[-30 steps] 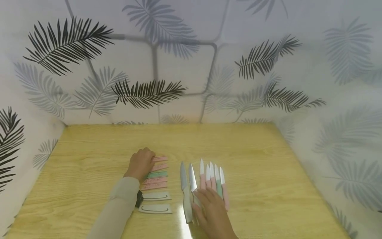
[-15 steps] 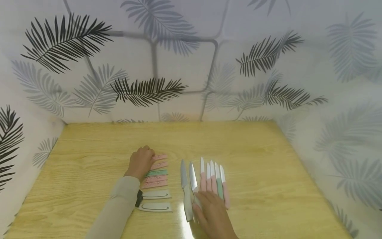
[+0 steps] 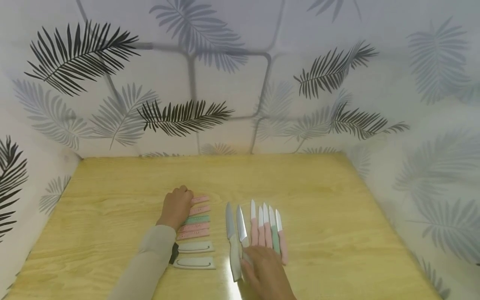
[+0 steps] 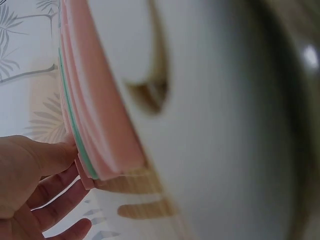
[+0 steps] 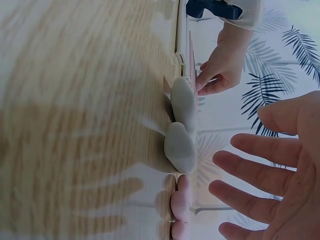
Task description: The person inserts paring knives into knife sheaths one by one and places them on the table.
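In the head view my left hand (image 3: 176,208) pinches the end of the farthest pink knife sheath (image 3: 200,199) between thumb and fingers. Below it lie more pink sheaths (image 3: 195,234), a green sheath (image 3: 198,218) and two larger off-white sheaths (image 3: 195,263), stacked as a column. My right hand (image 3: 267,271) hovers with straight, spread fingers over the off-white knife handles (image 5: 179,147). A knife with an off-white handle (image 3: 235,258) lies left of it, and a second such knife (image 3: 241,225) is partly hidden under it. Several small pink-handled knives (image 3: 283,246) and one green-handled knife (image 3: 275,237) lie beyond.
All the knives point their blades away from me on the wooden table (image 3: 337,233). A dark strap (image 3: 174,251) circles my left wrist, close beside the off-white sheaths. Behind the table's far edge hangs a leaf-patterned curtain (image 3: 225,83).
My right hand has drawn back slightly toward me, baring more of the small knives' handles. The left hand stays at the far pink sheath, and the knives keep their places.
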Demonstrator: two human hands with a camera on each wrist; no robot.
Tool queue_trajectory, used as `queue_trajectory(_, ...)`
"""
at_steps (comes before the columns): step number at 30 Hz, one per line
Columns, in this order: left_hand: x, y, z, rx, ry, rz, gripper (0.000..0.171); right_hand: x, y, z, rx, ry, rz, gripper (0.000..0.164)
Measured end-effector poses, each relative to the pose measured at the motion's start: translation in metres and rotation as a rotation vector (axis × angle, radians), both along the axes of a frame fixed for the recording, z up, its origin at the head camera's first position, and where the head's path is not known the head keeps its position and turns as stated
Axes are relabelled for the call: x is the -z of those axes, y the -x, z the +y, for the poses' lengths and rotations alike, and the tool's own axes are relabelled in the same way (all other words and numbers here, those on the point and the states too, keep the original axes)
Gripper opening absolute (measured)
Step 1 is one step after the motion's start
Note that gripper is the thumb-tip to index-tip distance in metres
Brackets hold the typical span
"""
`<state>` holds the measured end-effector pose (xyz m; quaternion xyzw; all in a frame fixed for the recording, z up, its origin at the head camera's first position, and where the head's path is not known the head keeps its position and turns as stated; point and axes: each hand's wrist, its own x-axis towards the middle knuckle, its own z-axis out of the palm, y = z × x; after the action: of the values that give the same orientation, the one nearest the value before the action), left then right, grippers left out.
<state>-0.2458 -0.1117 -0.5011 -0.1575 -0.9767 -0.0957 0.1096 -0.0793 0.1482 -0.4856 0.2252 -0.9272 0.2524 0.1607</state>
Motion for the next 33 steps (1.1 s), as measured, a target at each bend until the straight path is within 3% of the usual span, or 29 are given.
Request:
queue_trajectory(8, -0.003, -0.004, 0.000, 0.013, 0.027, -0.008, 0.017, 0.001, 0.002, 0.002, 0.004, -0.011, -0.056, 0.028)
queue_trajectory(14, -0.007, -0.015, -0.004, 0.046, -0.004, 0.114, 0.016, 0.001, 0.004, 0.002, 0.000, -0.007, -0.042, 0.025)
queue_trajectory(20, -0.029, -0.035, -0.010, 0.096, 0.053, 0.201, 0.019, 0.000, 0.007, 0.004, 0.045, 0.000, -0.063, 0.023)
queue_trajectory(26, -0.050, -0.056, -0.012, 0.090, -0.012, 0.231, 0.017, -0.002, 0.013, 0.003, 0.107, 0.034, -0.092, 0.021)
queue_trajectory(33, -0.050, -0.082, -0.014, 0.124, -0.043, 0.277, 0.018, -0.007, 0.031, 0.002, 0.278, 0.052, -0.118, 0.017)
